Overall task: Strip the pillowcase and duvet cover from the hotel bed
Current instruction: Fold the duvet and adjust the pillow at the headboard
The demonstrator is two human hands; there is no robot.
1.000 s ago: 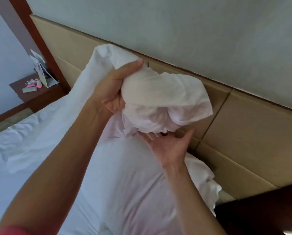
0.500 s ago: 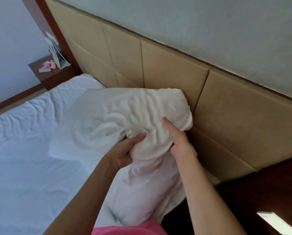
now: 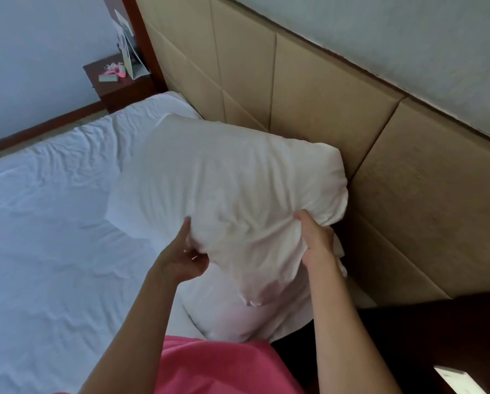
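A white pillow (image 3: 226,180) in its pillowcase is held up over the head of the bed, its far end near the headboard. My left hand (image 3: 181,257) grips the near edge of the pillow from below, thumb on top of the fabric. My right hand (image 3: 315,240) clutches a bunch of the pillowcase at the pillow's near right corner. Loose white pillowcase fabric (image 3: 249,308) hangs down below my hands toward my pink top. The bed (image 3: 47,228) lies to the left under a wrinkled white sheet.
A padded beige headboard (image 3: 317,103) runs along the wall to the right. A dark wooden nightstand (image 3: 118,86) at the far corner holds a card and small pink items. Dark furniture (image 3: 437,336) stands at the lower right.
The pillow has come down from a raised, bunched hold and now lies spread out lower. Both hands have shifted to its near edge, and the view has tilted down toward the bed.
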